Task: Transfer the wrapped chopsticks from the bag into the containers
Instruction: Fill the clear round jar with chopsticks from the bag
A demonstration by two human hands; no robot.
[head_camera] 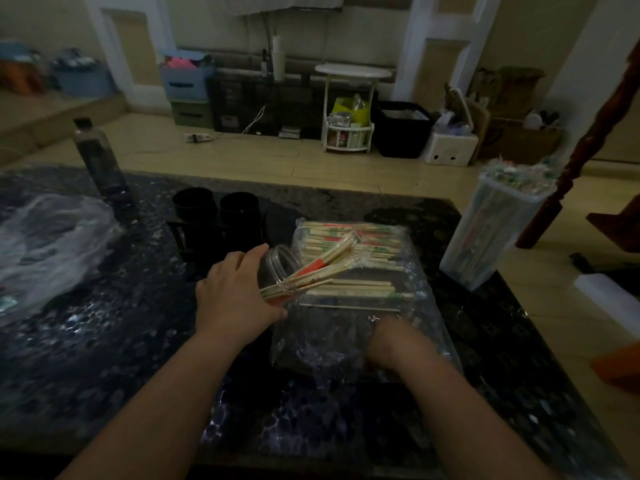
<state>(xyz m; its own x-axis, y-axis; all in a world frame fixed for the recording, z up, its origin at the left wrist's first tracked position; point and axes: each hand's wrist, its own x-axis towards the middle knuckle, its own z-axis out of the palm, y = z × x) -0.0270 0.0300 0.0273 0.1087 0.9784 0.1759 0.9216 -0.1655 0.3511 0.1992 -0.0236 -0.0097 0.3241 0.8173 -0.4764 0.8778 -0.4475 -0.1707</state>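
A clear plastic bag [415, 327] lies flat on the dark table, with many wrapped chopsticks [349, 240] stacked at its far end. My left hand [235, 292] grips a clear jar [282, 263] that is tipped on its side, and several wrapped chopsticks [322, 268] stick out of its mouth. My right hand [391, 337] is inside the bag's open near end, seen blurred through the plastic; how its fingers lie is unclear. A tall clear container [485, 233] packed with wrapped chopsticks stands at the right edge.
Two black cups [216, 206] in a black rack stand behind the jar. A dark bottle [100, 161] stands at the back left beside a crumpled clear plastic bag [45, 244]. The table's far edge [311, 188] drops to a wooden floor.
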